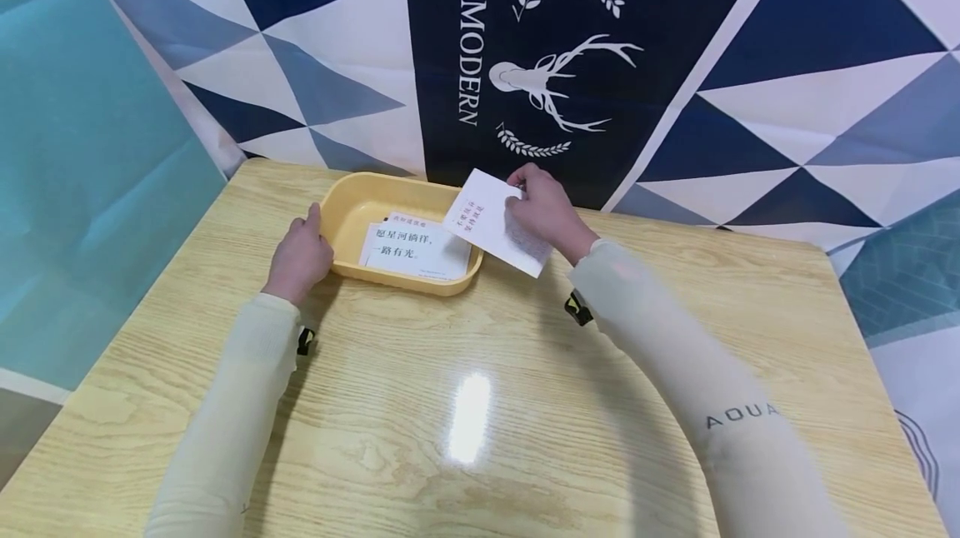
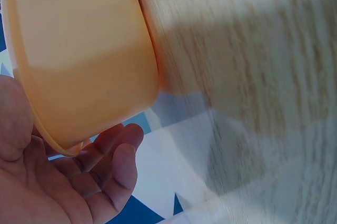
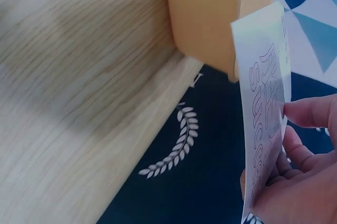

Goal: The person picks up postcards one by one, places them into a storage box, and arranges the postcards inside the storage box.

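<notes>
A yellow plastic bin stands on the table near the wall, with printed white cards lying inside toward its right end. At the bin's left end my left hand grips the rim; the left wrist view shows the thumb side at the rim and curled fingers beneath the outer wall. My right hand pinches a white card with red characters, tilted above the bin's right end. In the right wrist view, the card's other face carries large outlined lettering.
The wooden table meets a wall covering with triangles and a deer head print along its back edge. A teal surface lies beyond the table's left side. Light glares off the tabletop in the middle.
</notes>
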### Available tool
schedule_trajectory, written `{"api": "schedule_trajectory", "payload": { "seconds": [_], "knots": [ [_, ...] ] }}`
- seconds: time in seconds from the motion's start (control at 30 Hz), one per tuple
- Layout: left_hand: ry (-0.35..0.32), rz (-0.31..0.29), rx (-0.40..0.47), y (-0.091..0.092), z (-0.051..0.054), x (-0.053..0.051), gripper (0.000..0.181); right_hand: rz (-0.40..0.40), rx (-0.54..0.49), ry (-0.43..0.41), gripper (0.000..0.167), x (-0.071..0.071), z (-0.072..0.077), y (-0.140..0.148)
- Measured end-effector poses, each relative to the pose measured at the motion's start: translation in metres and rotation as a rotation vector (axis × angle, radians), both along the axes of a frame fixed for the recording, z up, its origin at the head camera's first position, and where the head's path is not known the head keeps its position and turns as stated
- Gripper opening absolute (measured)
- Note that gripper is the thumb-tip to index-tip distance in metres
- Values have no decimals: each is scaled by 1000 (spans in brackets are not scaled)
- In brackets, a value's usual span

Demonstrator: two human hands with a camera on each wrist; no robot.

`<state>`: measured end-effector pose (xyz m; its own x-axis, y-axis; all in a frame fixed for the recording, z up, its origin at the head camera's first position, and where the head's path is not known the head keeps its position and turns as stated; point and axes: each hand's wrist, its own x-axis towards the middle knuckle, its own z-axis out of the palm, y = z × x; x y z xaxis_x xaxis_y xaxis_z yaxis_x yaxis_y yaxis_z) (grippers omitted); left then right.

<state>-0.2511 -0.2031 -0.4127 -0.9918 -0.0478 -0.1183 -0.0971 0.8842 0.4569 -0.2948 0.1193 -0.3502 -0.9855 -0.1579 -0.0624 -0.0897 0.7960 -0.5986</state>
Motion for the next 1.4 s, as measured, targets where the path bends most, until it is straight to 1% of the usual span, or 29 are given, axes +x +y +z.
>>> {"api": "schedule_trajectory", "payload": {
  "seconds": [0.23,0.43,0.6,0.77,0.9,1.1,1.23,1.4],
  "knots": [
    [-7,-2,17,0,0,-1,59,33,33,-20,34,-5,5,-20],
    [-4,4,13,-1,0,-1,59,52,18,1,33,-9,11,-36],
    [-1,4,17,-2,0,0,59,77,11,-7,33,-9,12,-49],
    [0,3,18,-2,-1,0,59,85,6,-23,32,-9,10,-61],
    [-8,5,21,-1,0,0,59,79,-11,-10,31,-9,9,-69],
    [-30,16,39,-1,0,0,60,97,-16,2,30,-10,6,-82],
    [-29,17,44,-1,0,0,61,103,-14,-9,30,-11,3,-88],
    [-14,12,21,-1,-1,-1,60,114,0,-27,30,-11,-4,-92]
  ]
}}
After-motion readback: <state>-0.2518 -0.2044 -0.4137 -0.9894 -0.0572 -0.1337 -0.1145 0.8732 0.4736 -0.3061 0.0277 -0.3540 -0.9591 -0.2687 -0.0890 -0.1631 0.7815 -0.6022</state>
